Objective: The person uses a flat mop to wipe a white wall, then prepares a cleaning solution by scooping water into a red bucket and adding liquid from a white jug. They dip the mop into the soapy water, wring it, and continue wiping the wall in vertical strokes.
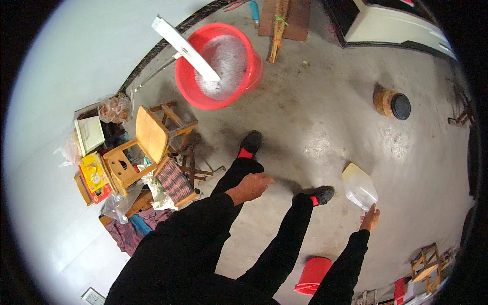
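Observation:
My right hand grips the near end of a translucent plastic scoop, held out to the right above the concrete floor. The scoop's far end looks yellowish, and I cannot tell whether anything is inside it. My left hand hangs in front of my body, over my legs. It holds nothing; its fingers are loosely curled, with one finger stretched out to the right. Ahead of me stands a large red plastic bucket of foamy water. A white flat mop head leans across its rim, with its thin pole beside the bucket.
At my left are a wooden chair, a woven-seat stool, boxes and plastic bags. A wooden stool with a black top stands to the right. Behind me sits a smaller red bucket. A white vehicle is at the far right.

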A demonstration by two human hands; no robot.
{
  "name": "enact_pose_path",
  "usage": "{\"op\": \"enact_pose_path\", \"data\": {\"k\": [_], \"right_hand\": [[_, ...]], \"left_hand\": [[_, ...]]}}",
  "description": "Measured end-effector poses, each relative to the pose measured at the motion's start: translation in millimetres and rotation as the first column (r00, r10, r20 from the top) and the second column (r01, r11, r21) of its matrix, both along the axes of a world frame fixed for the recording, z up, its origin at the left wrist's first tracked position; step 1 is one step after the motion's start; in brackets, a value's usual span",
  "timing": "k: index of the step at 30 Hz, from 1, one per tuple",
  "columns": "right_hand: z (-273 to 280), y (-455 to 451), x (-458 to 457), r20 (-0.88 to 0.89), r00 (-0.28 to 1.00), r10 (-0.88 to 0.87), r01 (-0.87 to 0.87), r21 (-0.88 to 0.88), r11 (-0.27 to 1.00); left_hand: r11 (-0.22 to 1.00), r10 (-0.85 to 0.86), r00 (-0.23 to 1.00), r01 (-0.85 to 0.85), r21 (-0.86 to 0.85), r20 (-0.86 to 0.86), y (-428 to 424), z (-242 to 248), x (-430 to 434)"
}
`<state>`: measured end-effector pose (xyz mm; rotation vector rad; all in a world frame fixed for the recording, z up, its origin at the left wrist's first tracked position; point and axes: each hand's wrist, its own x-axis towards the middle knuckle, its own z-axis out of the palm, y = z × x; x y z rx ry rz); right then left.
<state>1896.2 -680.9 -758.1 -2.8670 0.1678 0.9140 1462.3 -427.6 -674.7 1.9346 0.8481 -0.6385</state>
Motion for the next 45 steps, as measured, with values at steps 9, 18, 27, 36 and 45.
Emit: {"op": "enact_pose_path", "data": {"k": [9, 18, 27, 36, 45], "right_hand": [[72, -27, -68, -0.131, 0.991, 0.016, -0.009, 0.057, 0.998], [177, 1, -205, -0.375, 0.917, -0.139, 0.185, 0.091, 0.978], [180, 114, -243, -0.529, 0.848, 0.038, 0.074, 0.190, 0.979], [204, 101, -229, -0.458, 0.878, -0.138, 0.196, 0.082, 0.977], [186, 74, -351, -0.498, 0.819, -0.287, 0.313, -0.032, 0.949]], "left_hand": [[0.916, 0.393, 0.917, -0.397, 0.057, 0.066, 53, 42, -78], [0.882, 0.441, 0.895, -0.417, 0.221, -0.069, 132, 79, -215], [0.821, 0.519, 0.744, -0.297, 0.488, -0.420, 220, 119, -299], [0.778, 0.426, 0.810, -0.101, 0.620, -0.403, 334, 87, -285], [0.778, 0.317, 0.779, 0.113, 0.618, -0.541, 479, -12, -292]]}}
